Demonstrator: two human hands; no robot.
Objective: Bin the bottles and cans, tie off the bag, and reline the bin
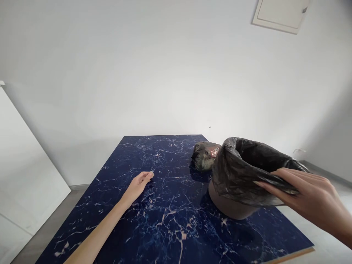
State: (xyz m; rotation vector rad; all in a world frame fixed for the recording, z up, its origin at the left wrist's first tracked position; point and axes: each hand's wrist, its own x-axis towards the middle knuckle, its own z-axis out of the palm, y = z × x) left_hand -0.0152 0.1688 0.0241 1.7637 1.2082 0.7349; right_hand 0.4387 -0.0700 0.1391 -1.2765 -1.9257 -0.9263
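At the right of the head view, a grey-brown trash bin sits on the blue marbled table. A black trash bag lines it, folded over the rim, with its mouth open upward. My right hand grips the bag at the near right rim, thumb outside and fingers inside. My left hand is over the middle of the table with its fingertips pinched together; whether something small is between them I cannot make out. Behind the bin lies a tied dark see-through bag with things inside.
A pale wall stands behind the table, with a white hatch at upper right. To the left is a white cabinet. The table's right edge runs close by the bin.
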